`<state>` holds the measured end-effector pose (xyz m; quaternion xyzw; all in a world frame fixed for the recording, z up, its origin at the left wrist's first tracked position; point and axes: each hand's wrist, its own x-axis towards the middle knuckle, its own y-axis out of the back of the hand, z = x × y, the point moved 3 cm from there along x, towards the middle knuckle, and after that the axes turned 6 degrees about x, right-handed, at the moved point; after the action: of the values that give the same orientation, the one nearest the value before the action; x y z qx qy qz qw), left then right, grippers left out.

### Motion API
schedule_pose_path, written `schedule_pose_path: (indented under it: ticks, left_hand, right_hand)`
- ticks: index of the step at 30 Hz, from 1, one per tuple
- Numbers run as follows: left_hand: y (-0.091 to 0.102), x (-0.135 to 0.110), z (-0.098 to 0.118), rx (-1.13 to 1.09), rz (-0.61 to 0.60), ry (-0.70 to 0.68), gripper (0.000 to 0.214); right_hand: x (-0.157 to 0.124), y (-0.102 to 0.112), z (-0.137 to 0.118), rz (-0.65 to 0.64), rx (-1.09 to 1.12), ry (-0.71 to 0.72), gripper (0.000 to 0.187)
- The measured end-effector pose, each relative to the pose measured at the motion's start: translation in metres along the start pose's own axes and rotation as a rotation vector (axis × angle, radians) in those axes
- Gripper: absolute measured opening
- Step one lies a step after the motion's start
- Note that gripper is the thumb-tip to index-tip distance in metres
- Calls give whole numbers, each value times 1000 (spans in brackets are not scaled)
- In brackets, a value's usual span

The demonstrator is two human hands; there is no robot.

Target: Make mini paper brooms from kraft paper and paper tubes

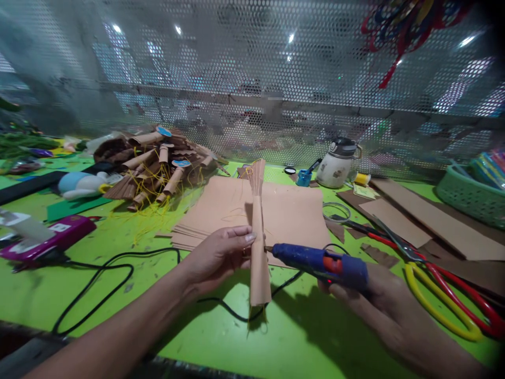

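My left hand [221, 255] is closed around the middle of a rolled brown paper piece [259, 242] that stands upright, its fringed top fanned out. My right hand [379, 297] grips a blue glue gun [321, 261] with an orange trigger. The gun lies level and its nozzle touches the right side of the paper roll. The gun's black cord [114, 266] runs left across the green table [158, 321]. Under the roll lies a stack of flat brown paper sheets [292, 210].
A heap of finished paper rolls [158, 163] sits at the back left. Red and yellow scissors [442, 284] lie at the right beside cardboard strips [434, 218]. A green basket [469, 195], a small pot [335, 163], a pink device [51, 237] and a perforated metal screen [252, 79] surround the table.
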<state>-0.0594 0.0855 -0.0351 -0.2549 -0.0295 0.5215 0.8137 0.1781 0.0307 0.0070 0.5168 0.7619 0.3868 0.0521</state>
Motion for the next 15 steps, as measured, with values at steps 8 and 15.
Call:
schedule_pose_path:
  ticks: [8, 15]
  left_hand:
    - [-2, 0, -1, -35, 9, 15, 7]
    - [-2, -1, 0, -17, 18, 30, 8]
  right_hand:
    - [-2, 3, -5, 17, -33, 51, 10]
    - [-4, 3, -6, -7, -12, 93, 9]
